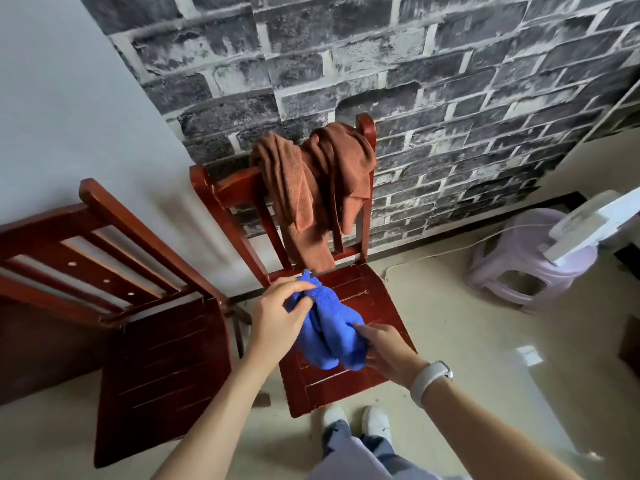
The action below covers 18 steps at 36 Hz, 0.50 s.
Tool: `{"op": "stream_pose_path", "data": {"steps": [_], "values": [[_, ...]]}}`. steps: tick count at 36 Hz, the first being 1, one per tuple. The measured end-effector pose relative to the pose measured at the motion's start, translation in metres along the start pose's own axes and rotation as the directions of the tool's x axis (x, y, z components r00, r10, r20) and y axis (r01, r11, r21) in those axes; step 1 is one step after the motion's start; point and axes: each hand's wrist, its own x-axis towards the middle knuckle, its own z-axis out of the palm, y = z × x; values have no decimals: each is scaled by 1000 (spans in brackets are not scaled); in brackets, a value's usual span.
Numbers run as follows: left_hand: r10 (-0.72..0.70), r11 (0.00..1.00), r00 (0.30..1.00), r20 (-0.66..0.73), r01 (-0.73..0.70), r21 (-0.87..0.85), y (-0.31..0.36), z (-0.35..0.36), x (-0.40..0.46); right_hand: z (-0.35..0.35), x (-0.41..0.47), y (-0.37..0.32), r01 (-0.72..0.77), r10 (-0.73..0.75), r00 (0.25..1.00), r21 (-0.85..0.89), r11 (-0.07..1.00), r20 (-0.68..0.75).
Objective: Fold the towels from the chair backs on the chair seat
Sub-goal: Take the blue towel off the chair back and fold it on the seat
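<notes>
Blue towel (pixel 327 327) bunched, held just above the seat of the right-hand chair (pixel 367 289). Long axis runs from far-left, near the chair back, to near-right toward the front edge. Left hand (pixel 280 315) pinches the far end, thumb and fingers closed on cloth. Right hand (pixel 384 348) grips the near end, fingers curled into the folds. 2 brown towels (pixel 311 181) hang crumpled over the same chair's back. Second chair (pixel 138 306) stands to the left.
</notes>
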Motion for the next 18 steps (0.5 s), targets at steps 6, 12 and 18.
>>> {"op": "stream_pose_path", "data": {"steps": [6, 12, 18], "values": [[-352, 906, 932, 82, 361, -222, -18, -21, 1, -7, 13, -26, 242, -228, 939, 24, 970, -257], [-496, 853, 867, 48, 496, -162, -49, -38, -5, -39, 3, -47, 394, -467, 782, -252, 884, -412], [-483, 875, 873, 65, 479, 68, -67, -51, -8, -73, -6, -45, 420, -541, 704, -345, 839, -460]]}}
